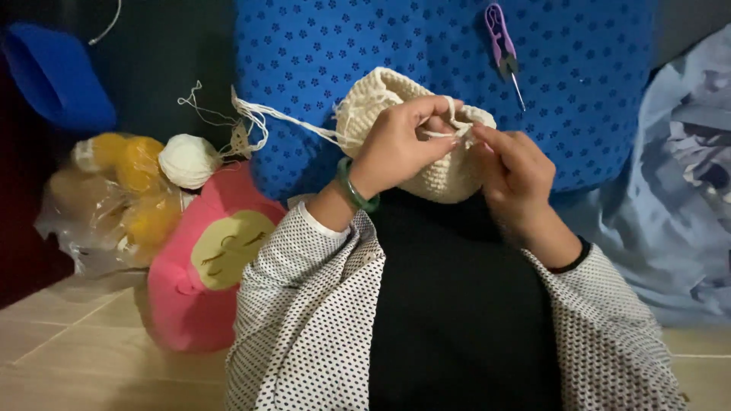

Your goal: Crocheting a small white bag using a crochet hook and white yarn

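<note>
Mid-stitch on cream crochet pouch (426,164), held up over lap, in front of blue dotted cushion (579,84). Left hand (400,144) pinching rim, yarn strand (285,122) looped over finger. Right hand (514,171) fingers curled at rim; hook hidden. Next stitch likely needs tight yarn, steady rim.

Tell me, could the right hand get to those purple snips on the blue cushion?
Probably yes. The purple snips lie in the open on the blue cushion, just beyond the right hand, nothing between them. That hand is busy on the cream crochet piece.
</note>
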